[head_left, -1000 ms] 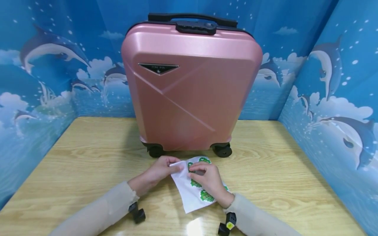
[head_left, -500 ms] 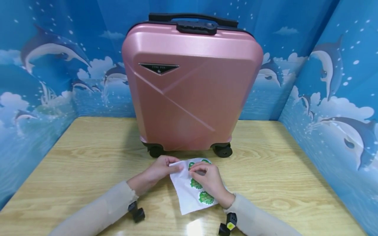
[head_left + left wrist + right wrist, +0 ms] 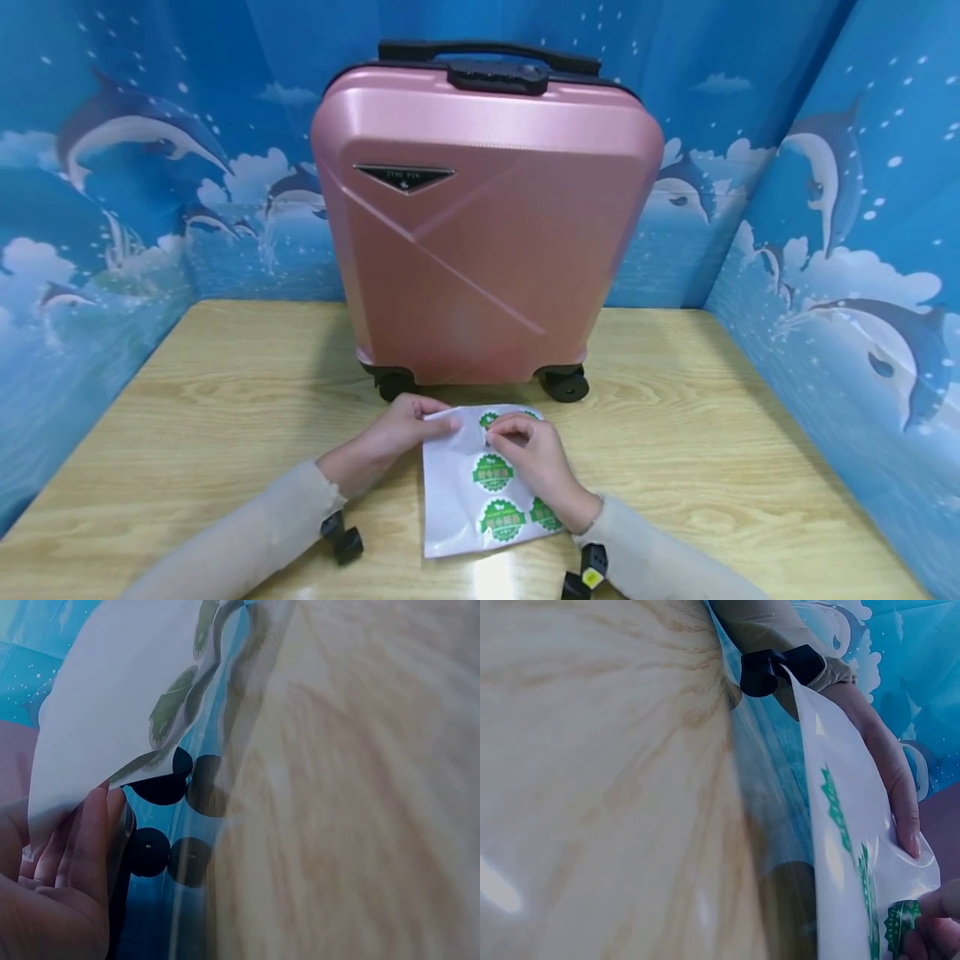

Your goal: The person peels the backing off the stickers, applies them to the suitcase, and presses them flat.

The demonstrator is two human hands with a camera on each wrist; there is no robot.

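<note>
A white sheet of round green stickers (image 3: 450, 500) is held above the table, in front of the suitcase. My left hand (image 3: 397, 432) pinches its upper left corner between thumb and fingers. At the sheet's upper part, my right hand (image 3: 536, 462) pinches the edge of a green sticker (image 3: 900, 922), whose far portion is hidden behind the fingers. From the left wrist, the sheet (image 3: 97, 705) shows at a slant with the left fingers (image 3: 90, 847) behind its edge. Other printed stickers (image 3: 503, 520) lie flat on the sheet, some partly covered by the right hand.
A pink suitcase (image 3: 480, 250) with black wheels (image 3: 564, 385) stands upright just beyond the hands. Under everything is a wood-grain table (image 3: 247, 400). Blue dolphin-print curtains (image 3: 862, 250) close off the back and sides.
The sheet has tilted so its printed face shows more fully, and its lower edge has shifted left and down. Both hands keep their grip, with the left hand slightly farther left.
</note>
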